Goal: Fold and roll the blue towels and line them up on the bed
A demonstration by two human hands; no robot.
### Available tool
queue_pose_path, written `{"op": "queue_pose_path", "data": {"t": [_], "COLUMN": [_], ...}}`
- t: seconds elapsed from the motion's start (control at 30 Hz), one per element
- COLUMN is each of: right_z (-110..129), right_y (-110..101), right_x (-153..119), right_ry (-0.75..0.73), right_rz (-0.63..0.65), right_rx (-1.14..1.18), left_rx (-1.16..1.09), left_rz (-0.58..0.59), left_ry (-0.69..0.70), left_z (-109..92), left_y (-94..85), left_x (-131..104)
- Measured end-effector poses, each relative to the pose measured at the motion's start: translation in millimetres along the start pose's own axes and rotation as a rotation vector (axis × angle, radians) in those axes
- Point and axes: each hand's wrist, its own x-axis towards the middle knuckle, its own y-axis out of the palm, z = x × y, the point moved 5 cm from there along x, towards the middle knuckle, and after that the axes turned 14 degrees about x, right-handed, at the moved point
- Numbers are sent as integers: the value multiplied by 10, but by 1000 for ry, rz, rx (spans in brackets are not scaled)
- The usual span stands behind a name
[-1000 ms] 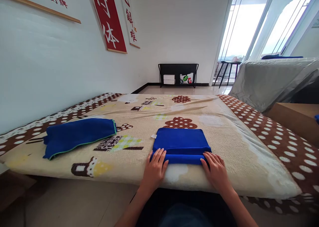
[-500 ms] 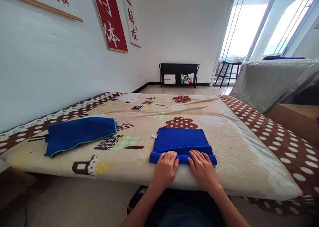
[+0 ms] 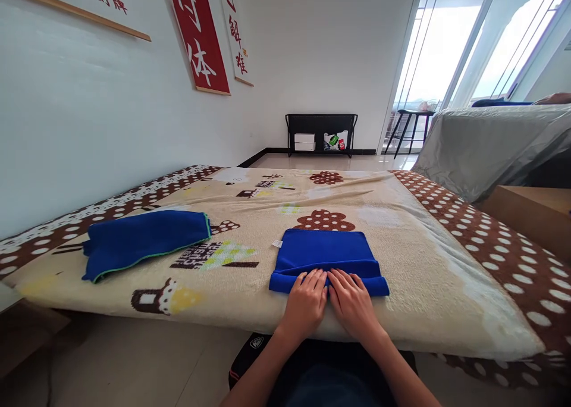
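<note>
A blue cloth [image 3: 328, 246] lies on the patterned blanket [image 3: 423, 276], its near edge folded or rolled into a thick band. My left hand [image 3: 307, 300] and my right hand [image 3: 352, 303] rest side by side on the middle of that band, almost touching. The fingers of both hands point forward, lie close together and curve over the cloth; what the fingertips grip, if anything, cannot be made out. A small white tag [image 3: 277, 243] sticks out at the cloth's left edge. Farther left lies a second blue cloth [image 3: 147, 240] with a green edge, loosely folded.
The blanket covers a low, wide surface with a brown, white-dotted border. Behind it stands a black rack [image 3: 321, 133]. At the right are a cardboard box [image 3: 530, 216] and a plastic-covered object [image 3: 482, 145], with part of a person's hand [image 3: 553, 99] above it.
My hands have moved toward each other along the rolled edge and now nearly meet. Part of a person's hand has appeared at the far right.
</note>
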Motion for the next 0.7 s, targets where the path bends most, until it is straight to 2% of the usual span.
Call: {"op": "queue_pose_path", "data": {"t": [0.1,0.23,0.3,0.37,0.43,0.53,0.6,0.7], "right_z": [-107,-386,-460,-445,-337,-88,3,-97], "right_y": [-19,-135,-167,-166,-121,11,67,39], "right_x": [-34,-180,-216,-199,-131,-3,45,32], "right_ry": [66,154,186,204,176,44,10,111], "right_rz": [-45,-104,-117,-127,-112,-7,43,26], "right_rx": [-58,-178,-223,-243,-202,-43,25,-3], "left_rx": [25,98,156,204,182,33,-22,11], "left_rz": [12,-11,-39,-70,-78,-3,50,60], "left_ry": [-69,-187,-253,-323,-328,-125,-21,-83], "left_z": [192,551,639,627,511,227,124,247], "left_y": [-8,-90,-130,-159,-158,-86,-36,-6], "left_x": [-68,-318,-402,-413,-339,-138,-48,-56]}}
